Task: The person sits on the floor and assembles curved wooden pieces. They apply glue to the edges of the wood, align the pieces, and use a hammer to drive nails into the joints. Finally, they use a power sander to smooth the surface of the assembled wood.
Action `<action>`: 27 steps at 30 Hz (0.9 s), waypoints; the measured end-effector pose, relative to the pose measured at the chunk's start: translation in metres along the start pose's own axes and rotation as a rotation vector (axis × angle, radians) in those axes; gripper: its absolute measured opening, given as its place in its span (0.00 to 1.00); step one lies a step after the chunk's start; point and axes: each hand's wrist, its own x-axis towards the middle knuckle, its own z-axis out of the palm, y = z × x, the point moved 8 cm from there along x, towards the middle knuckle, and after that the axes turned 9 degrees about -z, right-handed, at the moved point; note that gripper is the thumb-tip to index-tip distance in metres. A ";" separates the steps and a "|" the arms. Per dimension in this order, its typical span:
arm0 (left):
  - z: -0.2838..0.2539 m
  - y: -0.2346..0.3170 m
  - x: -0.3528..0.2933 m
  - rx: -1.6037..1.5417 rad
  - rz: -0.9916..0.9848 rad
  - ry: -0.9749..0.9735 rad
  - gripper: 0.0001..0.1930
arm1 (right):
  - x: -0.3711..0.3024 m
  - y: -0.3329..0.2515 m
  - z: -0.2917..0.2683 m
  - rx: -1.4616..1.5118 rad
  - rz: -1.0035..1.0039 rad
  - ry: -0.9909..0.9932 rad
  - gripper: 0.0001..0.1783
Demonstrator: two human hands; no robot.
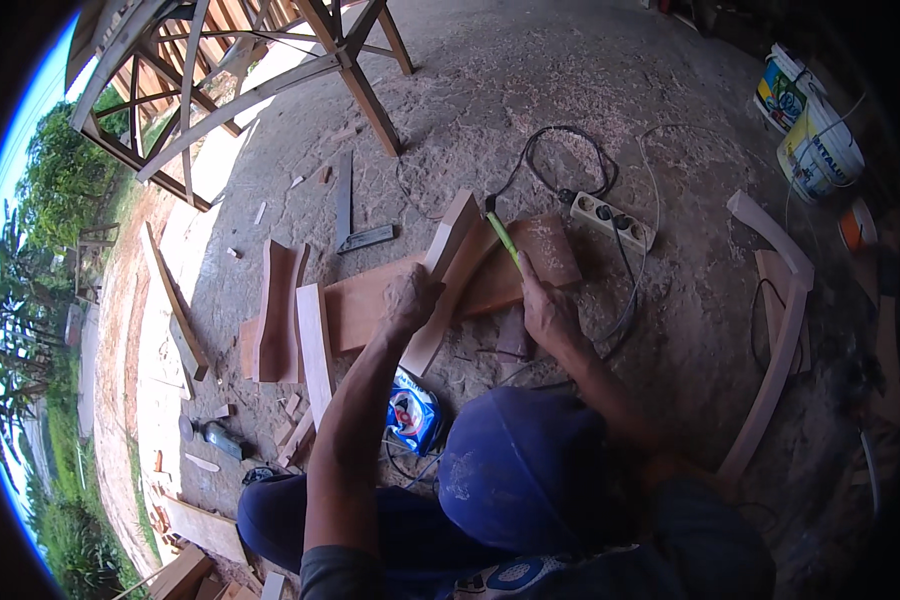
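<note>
My left hand [410,298] is closed around the edge of a curved wooden piece [456,232], which lies slantwise across a reddish plank [358,305]. The fingers are partly hidden by the back of the hand. In my right hand [550,310] is a hammer [504,236] with a yellow-green handle. Its dark head is beside the upper end of the curved piece; whether they touch I cannot tell. More curved wooden pieces [274,318] rest across the plank's left end, and a narrow pale one [315,345] leans close by my left forearm.
A power strip [610,220] with plugged-in cords lies past the plank. Farther left are a carpenter's square [346,205] and a wooden trestle [365,95]. Buckets [820,150] and a long curved timber [778,370] are at right. A blue package [412,412] sits near my left forearm.
</note>
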 end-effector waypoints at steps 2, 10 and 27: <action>0.002 0.002 -0.001 -0.042 -0.007 -0.006 0.23 | 0.001 0.010 0.003 -0.012 0.007 -0.044 0.37; -0.001 0.001 -0.003 -0.043 0.076 0.037 0.22 | 0.012 -0.053 -0.063 0.033 -0.231 0.274 0.34; -0.008 0.017 0.001 -0.038 0.182 0.101 0.18 | -0.010 -0.025 -0.035 0.016 -0.150 0.171 0.36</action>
